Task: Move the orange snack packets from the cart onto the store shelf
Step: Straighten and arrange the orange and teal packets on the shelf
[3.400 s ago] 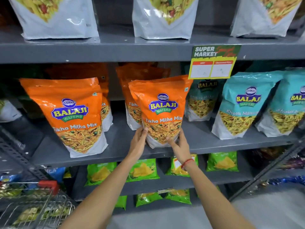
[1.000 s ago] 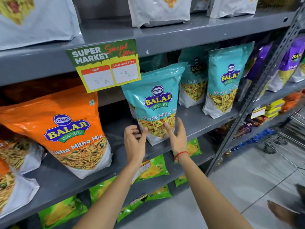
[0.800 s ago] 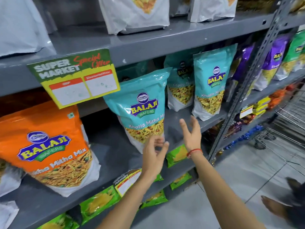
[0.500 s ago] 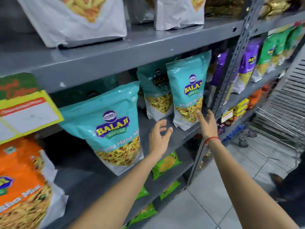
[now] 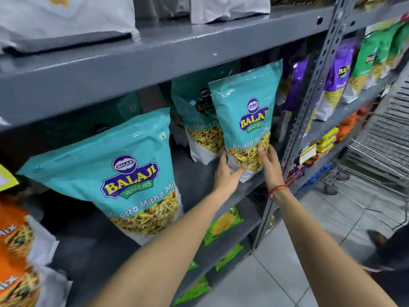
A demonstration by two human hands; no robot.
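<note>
Upright, both hands (image 5: 247, 173) hold teal packet (image 5: 245, 116).

A grey metal shelf (image 5: 221, 189) carries three upright teal packets: a big near packet (image 5: 124, 173), a back packet (image 5: 194, 120) and a right packet (image 5: 245, 120) at the shelf's right end, beside the perforated post (image 5: 309, 100). Orange packets (image 5: 15, 251) stand at its left end. The board above (image 5: 177, 47) holds white packets (image 5: 62, 16). The lower shelf (image 5: 250, 220) bears green packets (image 5: 223, 224). Past the post, purple packets (image 5: 338, 76) stand on another shelf (image 5: 345, 107).
</note>
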